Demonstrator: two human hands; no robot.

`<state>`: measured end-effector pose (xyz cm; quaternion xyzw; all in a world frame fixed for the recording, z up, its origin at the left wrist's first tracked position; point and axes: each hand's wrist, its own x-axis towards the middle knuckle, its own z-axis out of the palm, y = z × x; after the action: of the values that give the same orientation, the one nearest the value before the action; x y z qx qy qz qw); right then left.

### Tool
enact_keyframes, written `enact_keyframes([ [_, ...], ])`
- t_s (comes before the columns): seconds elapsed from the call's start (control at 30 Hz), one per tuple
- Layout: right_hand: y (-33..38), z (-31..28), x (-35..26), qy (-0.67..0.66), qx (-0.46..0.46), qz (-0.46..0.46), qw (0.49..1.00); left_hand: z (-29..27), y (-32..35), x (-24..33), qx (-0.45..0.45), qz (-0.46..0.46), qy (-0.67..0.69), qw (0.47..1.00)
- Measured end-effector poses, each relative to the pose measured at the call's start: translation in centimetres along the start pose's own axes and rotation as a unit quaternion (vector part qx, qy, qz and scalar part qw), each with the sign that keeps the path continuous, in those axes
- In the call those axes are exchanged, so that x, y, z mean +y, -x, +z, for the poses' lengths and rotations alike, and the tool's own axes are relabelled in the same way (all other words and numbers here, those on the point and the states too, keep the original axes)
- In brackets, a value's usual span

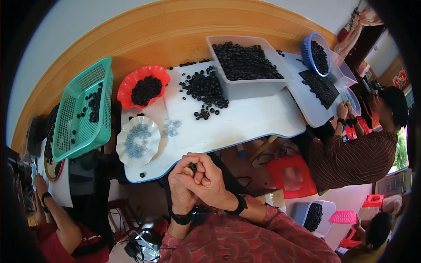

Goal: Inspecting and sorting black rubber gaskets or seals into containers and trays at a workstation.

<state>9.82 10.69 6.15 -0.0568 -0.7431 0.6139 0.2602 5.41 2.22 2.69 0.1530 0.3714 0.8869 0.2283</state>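
Observation:
My left hand (pixel 180 186) and my right hand (pixel 209 177) are pressed together below the near edge of the white table (pixel 250 120). Their fingertips pinch one small black ring (pixel 193 166) between them. Loose black rings (pixel 205 90) lie scattered on the table ahead of my hands. Beyond the scattered rings stands a grey tub (pixel 245 65) heaped with black rings. A white scalloped dish (pixel 137 141) with pale blue rings sits at the table's left corner, and a red scalloped bowl (pixel 143 87) of black rings stands behind it.
A green mesh basket (pixel 83 111) with a few black rings tilts at the left. A blue basket (pixel 316 53) and a flat tray of black parts lie at the right, where a seated person in a striped shirt (pixel 355 155) works. Another person's arm (pixel 52 210) is at lower left. Red stools stand on the floor.

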Motion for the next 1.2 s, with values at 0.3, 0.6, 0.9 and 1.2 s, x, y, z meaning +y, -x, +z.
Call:
enact_keyframes([
  [0.3, -0.7, 0.9, 0.7, -0.028, 0.005, 0.011, 1.000, 0.8, -0.4, 0.8, 0.034, -0.002, 0.079, 0.996],
  [0.6, -1.5, 1.1, 2.1, -0.024, -0.038, 0.024, 0.999, -0.6, -1.4, 0.9, 0.019, -0.011, 0.126, 0.992],
  [0.9, -2.3, 0.1, 2.7, -0.001, -0.083, 0.011, 0.996, -1.7, -2.2, 0.9, 0.044, -0.041, 0.158, 0.986],
  [1.2, -3.5, 0.6, 4.8, -0.037, -0.046, 0.000, 0.998, -3.3, -5.0, 0.5, 0.186, -0.053, 0.106, 0.975],
])
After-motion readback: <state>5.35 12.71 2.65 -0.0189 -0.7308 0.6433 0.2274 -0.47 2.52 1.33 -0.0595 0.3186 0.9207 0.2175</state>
